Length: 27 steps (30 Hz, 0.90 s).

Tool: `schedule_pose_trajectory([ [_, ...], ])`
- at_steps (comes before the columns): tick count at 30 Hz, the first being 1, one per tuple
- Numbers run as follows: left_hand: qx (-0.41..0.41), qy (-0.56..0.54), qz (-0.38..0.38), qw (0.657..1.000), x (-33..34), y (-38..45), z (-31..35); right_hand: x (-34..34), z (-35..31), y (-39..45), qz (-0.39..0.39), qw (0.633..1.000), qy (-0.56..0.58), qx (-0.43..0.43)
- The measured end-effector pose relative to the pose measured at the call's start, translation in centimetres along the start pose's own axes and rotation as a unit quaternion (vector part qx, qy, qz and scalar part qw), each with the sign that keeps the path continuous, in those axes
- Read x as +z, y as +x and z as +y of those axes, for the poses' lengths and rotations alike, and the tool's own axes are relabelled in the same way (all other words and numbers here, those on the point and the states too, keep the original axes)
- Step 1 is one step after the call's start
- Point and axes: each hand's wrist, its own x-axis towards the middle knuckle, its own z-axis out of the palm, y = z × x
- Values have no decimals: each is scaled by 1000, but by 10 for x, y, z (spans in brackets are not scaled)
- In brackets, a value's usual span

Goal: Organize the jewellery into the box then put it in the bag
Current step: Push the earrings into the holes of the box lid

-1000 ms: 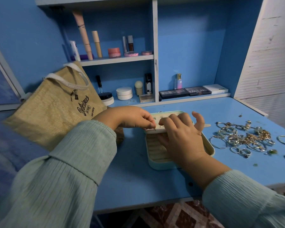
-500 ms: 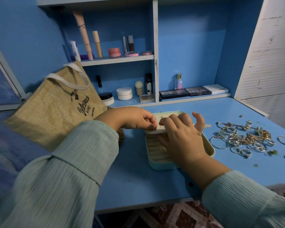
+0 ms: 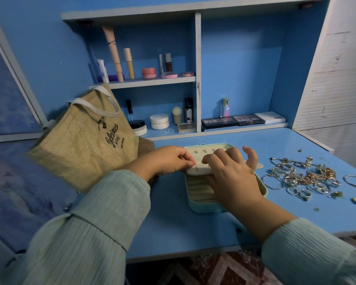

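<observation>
Looking down from my head, the jewellery box [image 3: 197,194] sits open on the blue desk [image 3: 193,229], and I place everything else from it. Its pale green lid [image 3: 210,147] stands up at the far side, and a cream panel [image 3: 199,168] lies across the middle with two small pins standing in it.

My left hand [image 3: 169,160] comes in from the box's left edge, fingers curled, the tips pinched at the panel's near-left corner; whether they hold a stud or just the panel's edge I cannot tell. My right hand [image 3: 232,175] lies over the right half of the box, fingers bent over the panel and the thumb tucked under it, so I am gripping the panel; my little finger sticks up free.

The loose jewellery [image 3: 302,176], a tangle of rings, hoops and chains, lies on the desk to the right of the box, apart from it, with a strip of bare desk between. It spreads almost to the desk's right edge. A few stray bits lie nearer me than the pile.

The woven bag [image 3: 86,138] leans to the left of the box, at the desk's left edge, its handles up.

Nearer me than the box there is open desk up to the front edge. Beyond the box is a short bare stretch, then shelves of cosmetics [image 3: 144,73].
</observation>
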Motion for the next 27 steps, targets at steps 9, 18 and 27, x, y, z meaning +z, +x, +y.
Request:
schedule_pose_trajectory([
  [9, -23, -26, 50, 998, 13, -17, 4, -19, 9, -6, -60, 998, -3, -30],
  [18, -34, 11, 120, 992, 27, -29, 11, -38, 20, -9, -107, 993, 42, -39],
  [27, 62, 133, 180, 973, 42, -37, 40, -49, 45, -5, -127, 987, 100, 17],
])
